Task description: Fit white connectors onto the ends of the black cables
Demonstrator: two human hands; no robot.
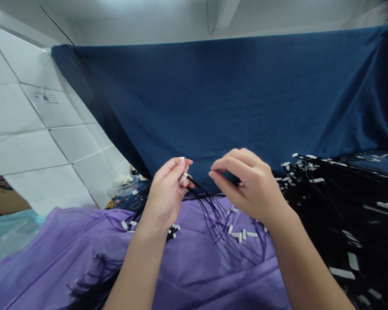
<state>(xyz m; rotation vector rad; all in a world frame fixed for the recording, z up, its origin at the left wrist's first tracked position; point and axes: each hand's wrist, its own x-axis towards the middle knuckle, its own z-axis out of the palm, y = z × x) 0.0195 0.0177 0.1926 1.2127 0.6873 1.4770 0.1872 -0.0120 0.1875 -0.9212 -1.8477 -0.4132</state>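
Observation:
In the middle, my left hand [168, 189] is closed around a bundle of thin black cords [210, 204] with white ends, which hang down to the right. One small white end [182, 159] shows between its thumb and forefinger, and a cluster of white ends [184, 178] sits lower in the fingers. Apart from it, on the right, my right hand [248, 181] is closed, thumb and forefinger tips nearly together. What it holds, if anything, is too small to make out. Below both hands, white-tagged cords [244, 234] lie on purple cloth [194, 267].
A large heap of black cords with white tags [345, 224] fills the right side. Dark cord ends [97, 275] lie at lower left. A clear plastic bowl [124, 186] stands beyond the left hand. Blue cloth [229, 99] hangs behind; white panels [42, 112] stand left, near a cardboard box [3, 191].

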